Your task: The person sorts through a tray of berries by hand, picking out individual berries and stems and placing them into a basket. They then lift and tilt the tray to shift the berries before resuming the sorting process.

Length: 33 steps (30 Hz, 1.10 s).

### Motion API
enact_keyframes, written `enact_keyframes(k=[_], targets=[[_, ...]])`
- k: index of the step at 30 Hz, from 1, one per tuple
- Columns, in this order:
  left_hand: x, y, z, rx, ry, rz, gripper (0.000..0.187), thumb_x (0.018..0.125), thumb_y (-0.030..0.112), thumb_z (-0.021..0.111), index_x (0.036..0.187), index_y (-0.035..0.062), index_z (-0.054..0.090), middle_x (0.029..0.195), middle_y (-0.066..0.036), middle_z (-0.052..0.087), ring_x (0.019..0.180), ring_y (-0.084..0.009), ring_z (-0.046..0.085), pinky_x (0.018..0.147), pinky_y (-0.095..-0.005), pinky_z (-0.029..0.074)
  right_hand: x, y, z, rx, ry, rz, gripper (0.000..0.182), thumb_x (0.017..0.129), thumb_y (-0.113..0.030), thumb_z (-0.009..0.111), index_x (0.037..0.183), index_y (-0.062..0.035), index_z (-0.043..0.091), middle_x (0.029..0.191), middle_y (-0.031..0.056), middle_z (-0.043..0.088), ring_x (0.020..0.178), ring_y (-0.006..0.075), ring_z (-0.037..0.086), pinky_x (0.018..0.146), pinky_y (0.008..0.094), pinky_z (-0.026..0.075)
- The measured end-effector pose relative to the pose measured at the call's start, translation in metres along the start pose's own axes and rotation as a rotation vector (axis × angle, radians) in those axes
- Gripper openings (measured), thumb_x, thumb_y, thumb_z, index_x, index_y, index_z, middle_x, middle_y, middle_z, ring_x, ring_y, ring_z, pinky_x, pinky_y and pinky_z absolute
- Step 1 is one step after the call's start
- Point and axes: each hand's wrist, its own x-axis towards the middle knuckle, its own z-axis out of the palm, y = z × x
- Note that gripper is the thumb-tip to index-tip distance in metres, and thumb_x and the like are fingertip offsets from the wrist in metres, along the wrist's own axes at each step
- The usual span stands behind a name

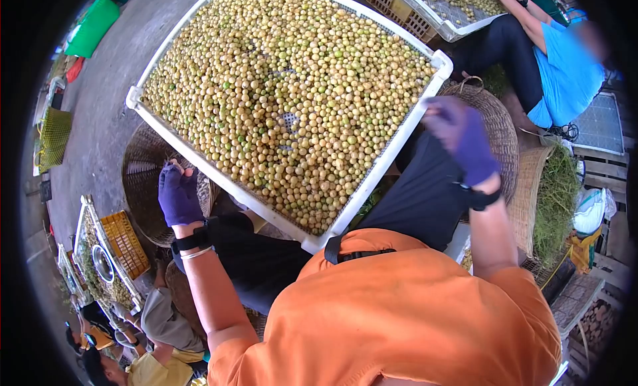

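A wide white-framed tray (380, 176) with a mesh bottom lies tilted before me, spread with small round yellow-brown fruits (299, 107), a few of them green. My left hand (178, 194), in a purple glove with bare fingertips, is closed beside the tray's left edge, over a dark wicker basket (143, 186). Whatever its fingers hold, if anything, is too small to make out. Beyond the tray's right edge is my right hand (458, 136), also purple-gloved and smeared by motion, above a second wicker basket (502, 136). Its fingers cannot be read.
A person in a blue shirt (568, 70) sits at right by another fruit tray (458, 27). At right stands a basket of green stems (557, 200). Other people work at lower left near a tray with a round opening (103, 263) and a yellow crate (124, 243).
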Motion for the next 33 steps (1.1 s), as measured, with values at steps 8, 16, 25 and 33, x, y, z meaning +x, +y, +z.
enact_keyframes(k=[8,16,25,33], targets=[[-0.015,0.017,0.004,0.159,-0.062,0.129,0.015,0.091,0.010,0.057,0.104,0.0036,0.061,0.085,0.000,0.059,0.077,-0.0109,0.055,0.076,-0.0258,0.047,0.045,0.055,0.126,-0.634,-0.343,-0.089,0.016,0.076,-0.021,0.069,0.083,-0.0065,0.065,0.085,0.0151,0.066,0.084,0.0331,0.064,0.074,0.0444,0.049],[0.029,0.014,-0.056,0.830,-0.131,0.027,0.017,0.090,0.014,0.056,0.094,0.0028,0.067,0.074,-0.004,0.063,0.067,-0.0153,0.060,0.066,-0.0276,0.049,0.050,0.071,0.120,-0.567,-0.370,-0.035,0.025,0.077,-0.025,0.068,0.095,-0.0073,0.063,0.087,0.0158,0.066,0.086,0.0333,0.064,0.075,0.0440,0.049],[0.033,-0.043,-0.098,2.172,-0.179,-0.166,0.048,0.078,0.033,0.065,0.122,0.0145,0.060,0.131,-0.016,0.053,0.119,-0.0335,0.052,0.097,-0.0420,0.045,0.044,0.053,0.121,-0.620,-0.241,-0.135,0.021,0.083,-0.027,0.063,0.088,-0.0075,0.066,0.086,0.0173,0.063,0.082,0.0354,0.063,0.073,0.0447,0.049],[0.028,-0.032,-0.055,2.104,-0.106,0.754,0.056,0.074,0.036,0.068,0.127,0.0220,0.055,0.130,-0.013,0.051,0.121,-0.0275,0.048,0.107,-0.0525,0.027,0.045,0.054,0.142,-0.653,-0.378,-0.154,0.021,0.083,-0.028,0.064,0.087,-0.0070,0.063,0.088,0.0171,0.063,0.085,0.0349,0.063,0.073,0.0467,0.049]])
